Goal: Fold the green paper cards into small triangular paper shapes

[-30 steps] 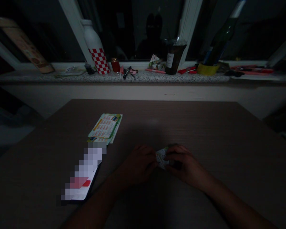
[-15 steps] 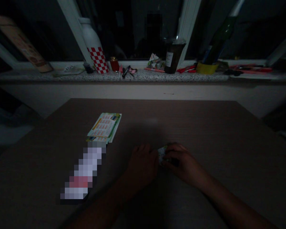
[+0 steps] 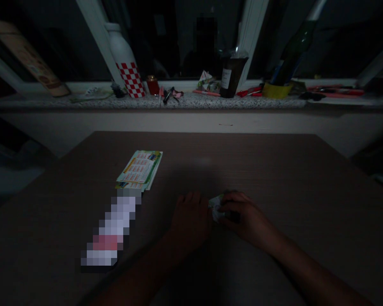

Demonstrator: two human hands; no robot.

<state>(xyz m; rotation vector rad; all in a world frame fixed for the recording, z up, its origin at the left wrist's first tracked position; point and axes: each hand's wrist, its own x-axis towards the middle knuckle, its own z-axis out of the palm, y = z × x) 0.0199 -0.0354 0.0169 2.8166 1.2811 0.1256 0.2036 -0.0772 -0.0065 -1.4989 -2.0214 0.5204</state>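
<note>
The table (image 3: 284,165) is stretching ahead of both hands to its far edge, which is running straight across in front of the wall below the windowsill (image 3: 191,101). To the right, its surface is reaching well past the right forearm to a slanting side edge; to the left, a stack of printed cards (image 3: 138,168) and a bright slab (image 3: 113,229) are taking up part of the room beside the left arm.

The slab is showing only as coarse blocks (its face is pixelated), so its content is staying unreadable. The green bottle (image 3: 298,49) on the sill is running out of the picture at the top, and both forearms are leaving it at the bottom. Dimness is swallowing the fingers of the left hand (image 3: 192,219).

A small pale paper piece (image 3: 215,208) is sitting between the two hands, low over the table and nearer than the cards. The right hand (image 3: 247,219) is pinching its right side between thumb and fingers. The left hand is curling beside its left edge, knuckles up; whether it is gripping the paper, one cannot tell.
</note>
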